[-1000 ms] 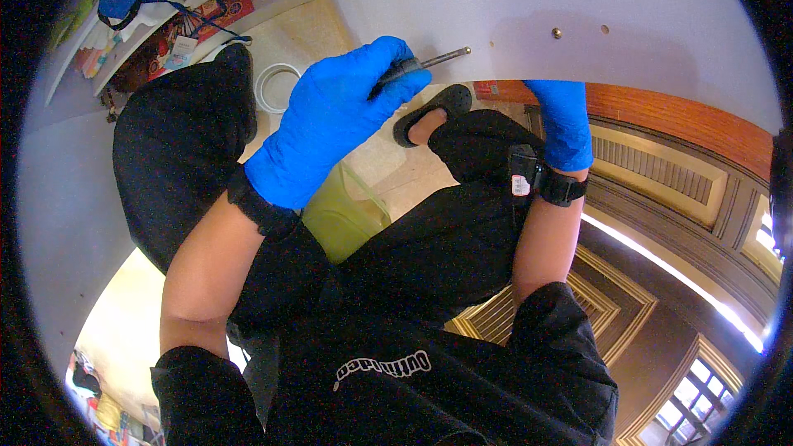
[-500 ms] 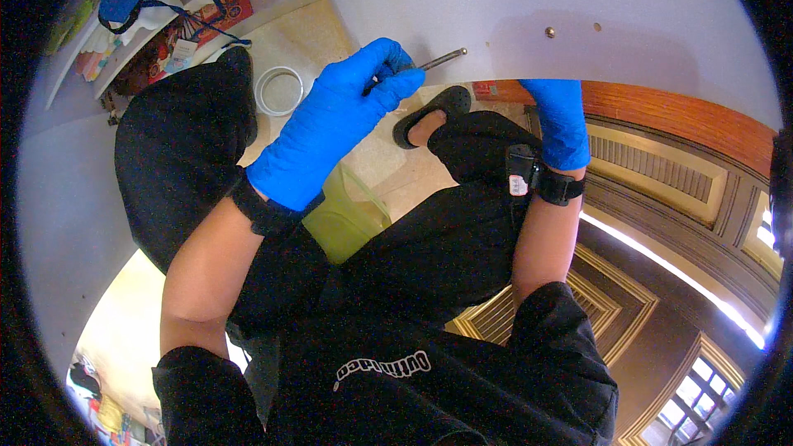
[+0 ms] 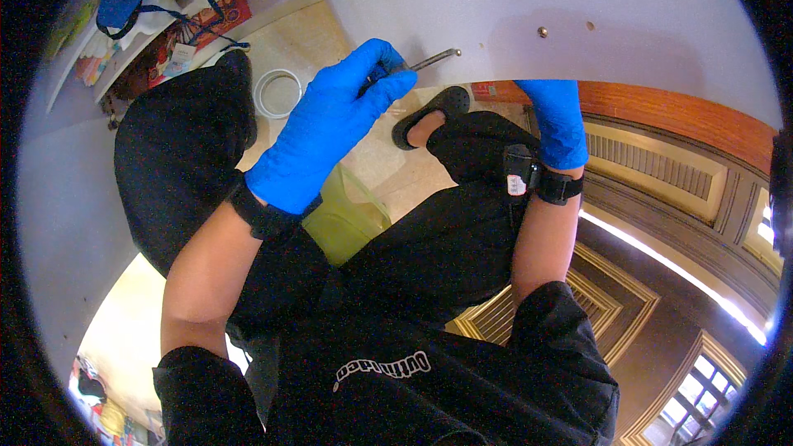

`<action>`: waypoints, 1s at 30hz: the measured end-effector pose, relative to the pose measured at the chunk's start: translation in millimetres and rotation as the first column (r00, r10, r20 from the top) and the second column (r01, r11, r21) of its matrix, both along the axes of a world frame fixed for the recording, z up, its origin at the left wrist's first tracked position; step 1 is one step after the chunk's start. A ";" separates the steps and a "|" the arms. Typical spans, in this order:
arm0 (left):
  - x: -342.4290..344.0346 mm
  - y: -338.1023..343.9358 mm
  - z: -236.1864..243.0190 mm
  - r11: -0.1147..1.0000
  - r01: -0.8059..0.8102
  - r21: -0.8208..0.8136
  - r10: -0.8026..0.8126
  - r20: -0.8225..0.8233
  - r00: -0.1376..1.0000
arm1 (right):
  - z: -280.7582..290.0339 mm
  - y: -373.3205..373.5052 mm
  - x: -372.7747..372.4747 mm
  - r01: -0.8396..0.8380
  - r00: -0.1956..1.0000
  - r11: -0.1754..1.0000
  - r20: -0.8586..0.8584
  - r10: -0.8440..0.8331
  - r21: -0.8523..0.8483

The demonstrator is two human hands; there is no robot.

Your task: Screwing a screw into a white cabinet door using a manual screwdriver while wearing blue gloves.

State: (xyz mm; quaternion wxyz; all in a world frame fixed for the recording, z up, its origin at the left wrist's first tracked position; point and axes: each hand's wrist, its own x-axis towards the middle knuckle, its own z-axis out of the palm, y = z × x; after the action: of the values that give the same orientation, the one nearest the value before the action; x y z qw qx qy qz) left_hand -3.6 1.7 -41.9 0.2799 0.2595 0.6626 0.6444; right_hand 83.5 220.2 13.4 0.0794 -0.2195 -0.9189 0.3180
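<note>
My left hand (image 3: 334, 120), in a blue glove, is closed around a thin metal rod (image 3: 436, 59). The rod has a small shiny tip and points right, in front of a large white panel (image 3: 413, 0). A round metal stud (image 3: 542, 32) sits on that panel, with a small hole to its right. My right hand (image 3: 557, 120), also gloved in blue, reaches up past the panel's lower edge. Its fingers are hidden behind the panel, so their grip does not show.
A reddish-brown wooden strip (image 3: 661, 107) runs beyond the panel's edge. On the tiled floor stand a round white-rimmed container (image 3: 278, 93) and, between my legs, a yellow-green container (image 3: 343, 219). Shelves (image 3: 124, 58) with cloths fill the upper left. A panelled door (image 3: 652, 173) is at right.
The rod and the fingers of my left hand have shifted slightly left. The panel with its stud appears a little further left too. My right hand has barely moved.
</note>
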 end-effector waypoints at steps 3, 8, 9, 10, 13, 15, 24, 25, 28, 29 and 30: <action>1.1 -1.0 4.2 1.000 -0.007 0.002 0.007 -0.025 1.000 | -7.5 4.2 1.9 -0.097 0.975 0.994 -0.195 0.105 0.048; 2.9 -0.2 0.9 1.000 -0.007 -0.005 0.007 -0.048 0.999 | -6.7 2.6 2.3 -0.065 0.985 0.998 -0.159 0.064 -0.003; 3.2 0.0 0.9 1.000 -0.006 -0.004 0.006 -0.048 0.999 | -7.2 3.0 2.3 -0.088 0.977 0.995 -0.190 0.093 0.036; 3.4 0.0 1.9 1.000 -0.009 -0.028 0.007 -0.045 0.999 | -5.2 2.4 2.5 -0.087 0.978 0.996 -0.189 0.093 0.036; 0.2 -1.8 9.1 0.992 0.029 -0.119 -0.033 -0.026 0.999 | -1.8 0.8 3.1 -0.003 1.000 0.997 -0.023 0.001 -0.072; -4.1 -2.6 17.6 0.980 0.071 -0.184 -0.074 -0.008 0.997 | -5.8 2.4 3.8 -0.073 0.986 0.997 -0.150 0.074 0.008; 5.7 3.7 27.0 0.978 -0.108 -0.178 0.012 -0.473 0.881 | -1.4 1.7 3.9 0.126 0.989 0.943 -0.034 -0.144 -0.309; 4.7 3.5 26.1 0.976 -0.129 -0.178 0.017 -0.524 0.852 | -3.5 1.9 3.5 0.126 0.989 0.942 -0.039 -0.145 -0.311; 1.7 2.2 30.0 0.969 -0.164 -0.187 0.005 -0.645 0.764 | -12.1 6.8 2.7 -0.019 0.977 0.910 -0.203 -0.072 -0.414; 1.0 2.1 31.5 0.964 -0.183 -0.194 -0.009 -0.709 0.705 | -14.1 9.1 2.4 -0.026 0.979 0.926 -0.198 -0.053 -0.376; -0.6 2.2 34.6 0.964 -0.182 -0.195 -0.012 -0.714 0.700 | -15.1 11.1 2.1 -0.033 0.981 0.941 -0.192 -0.035 -0.337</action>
State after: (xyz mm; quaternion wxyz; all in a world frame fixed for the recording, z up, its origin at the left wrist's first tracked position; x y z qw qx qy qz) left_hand -4.2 3.9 -7.3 0.0038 0.4185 0.8062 0.4183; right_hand 85.6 231.3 -1.7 0.1303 -0.1981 -0.8381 0.4913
